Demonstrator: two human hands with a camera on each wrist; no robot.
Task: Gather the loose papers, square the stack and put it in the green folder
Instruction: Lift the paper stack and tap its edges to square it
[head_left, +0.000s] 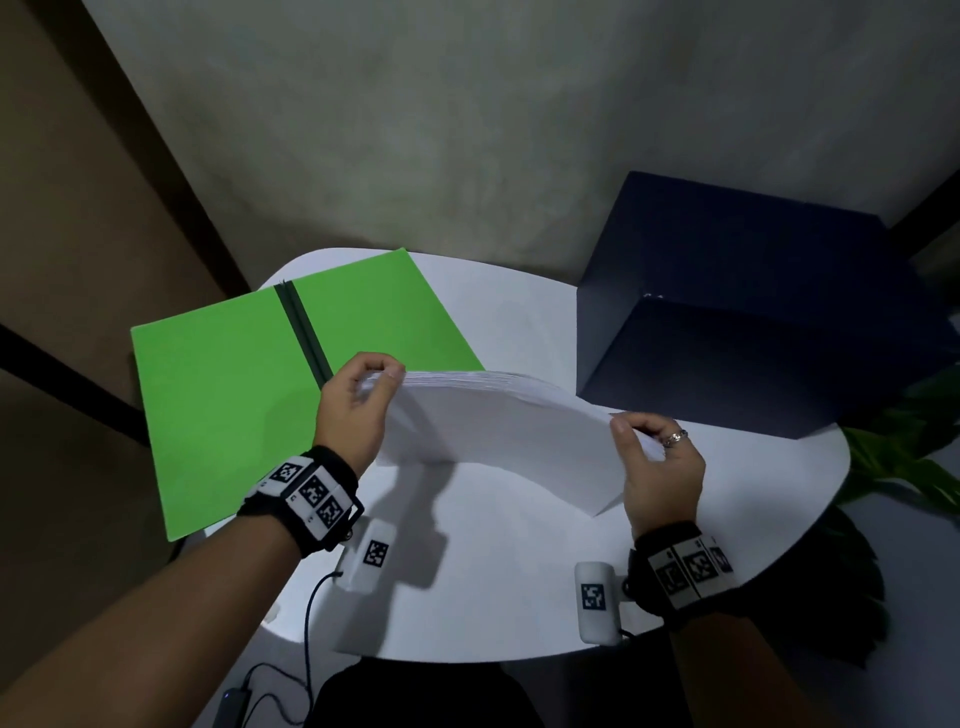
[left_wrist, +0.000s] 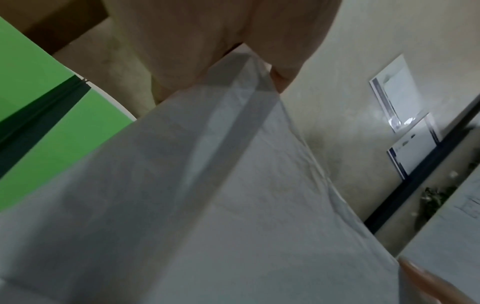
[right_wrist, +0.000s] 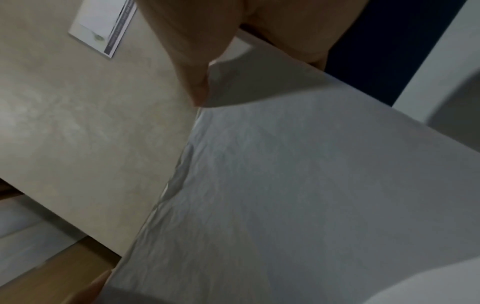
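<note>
A stack of white papers (head_left: 498, 431) hangs above the white table (head_left: 519, 597), bowed upward in the middle. My left hand (head_left: 358, 395) pinches its left end, my right hand (head_left: 652, 457) pinches its right end. The green folder (head_left: 223, 395) lies open and flat at the table's left, dark spine up the middle, just left of my left hand. In the left wrist view the paper stack (left_wrist: 233, 205) fills the frame under my fingers (left_wrist: 202, 51), with the green folder (left_wrist: 52, 123) behind. In the right wrist view the papers (right_wrist: 298, 195) run from my fingers (right_wrist: 197, 41).
A dark blue box (head_left: 753, 312) stands on the table's right rear corner, close behind the stack's right end. Green plant leaves (head_left: 904, 457) reach in at the right edge. A grey wall rises behind the table. A cable and small device (head_left: 244, 696) lie below the front edge.
</note>
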